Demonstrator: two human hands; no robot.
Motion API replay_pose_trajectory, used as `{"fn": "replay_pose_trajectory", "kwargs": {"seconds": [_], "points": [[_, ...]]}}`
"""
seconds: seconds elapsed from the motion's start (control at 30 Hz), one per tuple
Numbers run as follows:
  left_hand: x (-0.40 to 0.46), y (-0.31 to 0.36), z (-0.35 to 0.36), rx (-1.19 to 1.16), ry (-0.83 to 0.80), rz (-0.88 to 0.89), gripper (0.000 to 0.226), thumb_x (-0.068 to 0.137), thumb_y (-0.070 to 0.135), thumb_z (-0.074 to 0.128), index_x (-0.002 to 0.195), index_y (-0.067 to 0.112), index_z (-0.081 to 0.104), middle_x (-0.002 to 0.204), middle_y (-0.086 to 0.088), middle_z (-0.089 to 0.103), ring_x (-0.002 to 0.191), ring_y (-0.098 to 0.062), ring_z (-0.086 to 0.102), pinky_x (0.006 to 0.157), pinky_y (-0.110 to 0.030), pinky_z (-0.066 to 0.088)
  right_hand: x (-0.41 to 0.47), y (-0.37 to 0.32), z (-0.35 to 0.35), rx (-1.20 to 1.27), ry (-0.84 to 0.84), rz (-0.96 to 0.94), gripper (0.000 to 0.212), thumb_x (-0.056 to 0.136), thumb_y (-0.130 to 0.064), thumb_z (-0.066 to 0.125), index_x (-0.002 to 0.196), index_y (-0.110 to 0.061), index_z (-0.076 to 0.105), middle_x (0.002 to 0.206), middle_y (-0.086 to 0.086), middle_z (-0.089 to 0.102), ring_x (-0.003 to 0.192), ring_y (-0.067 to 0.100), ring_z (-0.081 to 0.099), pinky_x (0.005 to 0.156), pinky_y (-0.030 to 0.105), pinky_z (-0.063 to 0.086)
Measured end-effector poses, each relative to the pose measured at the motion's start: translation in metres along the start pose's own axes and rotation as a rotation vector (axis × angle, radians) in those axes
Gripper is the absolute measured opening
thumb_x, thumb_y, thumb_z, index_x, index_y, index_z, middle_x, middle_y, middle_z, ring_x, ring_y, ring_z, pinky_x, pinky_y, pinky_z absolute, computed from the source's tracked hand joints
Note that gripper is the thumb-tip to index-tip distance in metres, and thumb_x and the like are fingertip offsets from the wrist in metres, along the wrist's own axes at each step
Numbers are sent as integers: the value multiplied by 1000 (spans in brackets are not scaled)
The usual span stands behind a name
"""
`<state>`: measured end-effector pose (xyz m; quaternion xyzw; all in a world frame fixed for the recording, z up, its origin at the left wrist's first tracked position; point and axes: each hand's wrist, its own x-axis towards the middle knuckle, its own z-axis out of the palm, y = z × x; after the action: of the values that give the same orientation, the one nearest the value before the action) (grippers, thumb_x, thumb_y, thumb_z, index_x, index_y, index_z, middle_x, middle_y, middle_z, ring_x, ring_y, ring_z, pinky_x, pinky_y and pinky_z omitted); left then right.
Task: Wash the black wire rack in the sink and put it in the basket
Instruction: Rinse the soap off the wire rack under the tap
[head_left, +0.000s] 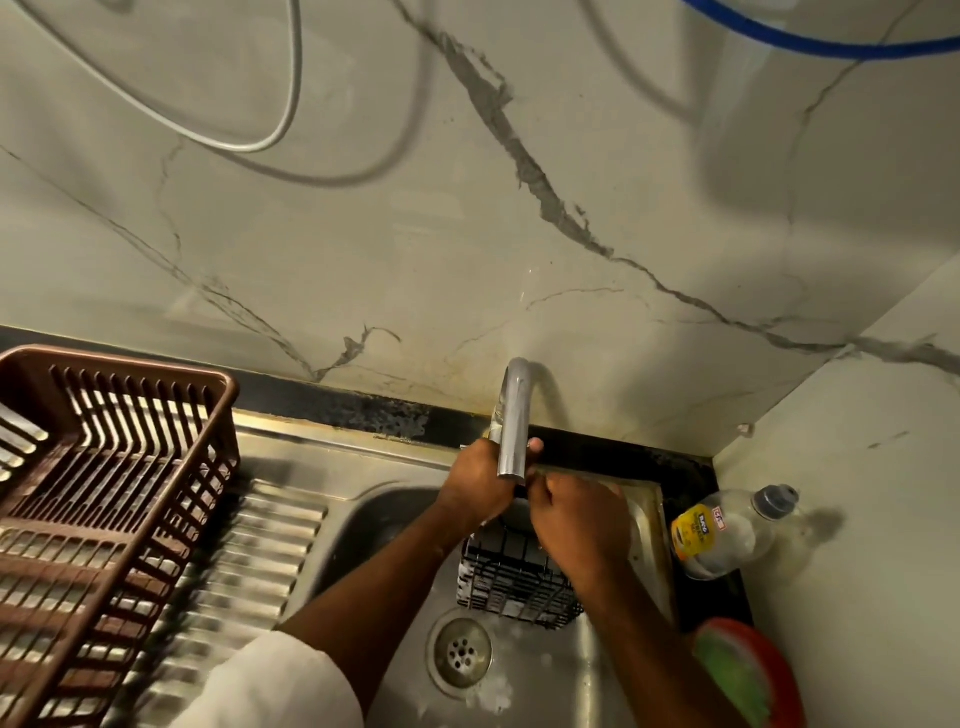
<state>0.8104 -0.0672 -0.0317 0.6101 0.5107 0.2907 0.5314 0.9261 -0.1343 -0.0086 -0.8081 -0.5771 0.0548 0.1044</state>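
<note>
Head camera gives me a steep look down at a marble-patterned wall (363, 234) filling the upper half, with a white cable (291, 78) and a blue hose (810, 44) looping across it. Below it I see the steel sink (363, 525), its ribbed draining board on the left carrying a brown slotted basket (104, 499) that stands well apart from the hands. I can make out the round drain (460, 656) in the sink floor, near the middle.

Both forearms reach up over the bowl from the bottom edge, the left one in a white sleeve (270, 686). The black wire rack (514, 582) sits inside the sink bowl, just beyond the drain and directly under the chrome tap (513, 415). My left hand (480, 480) has its fingers curled round something at the tap's spout; I cannot tell exactly what it grips. My right hand (579, 522) is curled over the rack's top edge, though the fingers are hidden from me.

On the right counter a clear plastic bottle (727, 530) lies tilted against the wall, and nearer me a green scrubber rests in a red dish (779, 670).
</note>
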Motion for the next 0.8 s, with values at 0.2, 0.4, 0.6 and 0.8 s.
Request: {"fn": "replay_pose_trajectory", "kwargs": {"seconds": [0.2, 0.4, 0.6, 0.8], "points": [[10, -11, 4, -109, -47, -59, 34, 87, 51, 66, 98, 18, 65, 81, -2, 67, 76, -20, 67, 69, -40, 61, 3, 3, -1, 11, -96, 57, 53, 102, -57, 35, 88, -21, 71, 81, -3, 67, 68, 17, 49, 65, 30, 36], [-4, -23, -9, -242, -136, -193, 24, 108, 27, 46, 95, 14, 61, 79, -5, 61, 71, -16, 58, 69, -31, 49, 8, 21, 12, 318, -121, 224, 68, 98, -68, 35, 58, -17, 56, 58, -4, 55, 58, 13, 53, 57, 29, 34], [4, -19, -11, -238, -152, -246, 19, 106, 28, 51, 113, 13, 60, 95, -7, 62, 82, -18, 59, 77, -33, 50, 1, 26, 19, 558, -57, 309, 69, 95, -70, 40, 51, -17, 48, 49, -4, 47, 52, 18, 48, 59, 31, 35], [6, 7, -4, -126, -281, 34, 29, 104, 32, 58, 112, 4, 64, 73, 13, 57, 62, 4, 57, 61, -16, 46, 5, 27, 18, 547, -84, 350, 68, 97, -68, 38, 49, -21, 48, 50, -5, 47, 57, 19, 50, 61, 32, 36]]}}
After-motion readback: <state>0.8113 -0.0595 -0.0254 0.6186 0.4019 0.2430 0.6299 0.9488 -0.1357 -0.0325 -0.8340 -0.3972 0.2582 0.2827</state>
